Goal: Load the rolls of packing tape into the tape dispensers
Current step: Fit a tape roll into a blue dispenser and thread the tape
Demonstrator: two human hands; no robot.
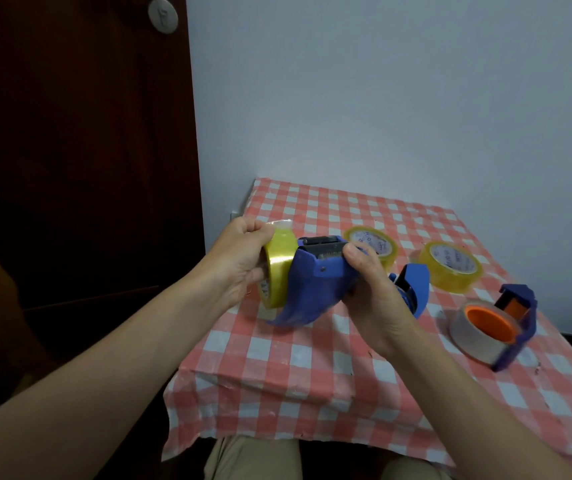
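While our left hand (239, 261) clamps the yellow roll (277, 268) mid-frame, our right hand (371, 282) grips the blue dispenser (312, 282), steadying it for seating.

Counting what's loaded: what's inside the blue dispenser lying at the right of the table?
The dispenser on the table holds a clear tape roll on an orange hub. The roll's far side is hidden by the blue frame.

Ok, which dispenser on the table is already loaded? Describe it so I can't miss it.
Start at the checked tablecloth and go to its right edge. The loaded dispenser lies there, blue, around a clear roll with an orange core. The loose yellowish rolls behind it have white cores and no frame.
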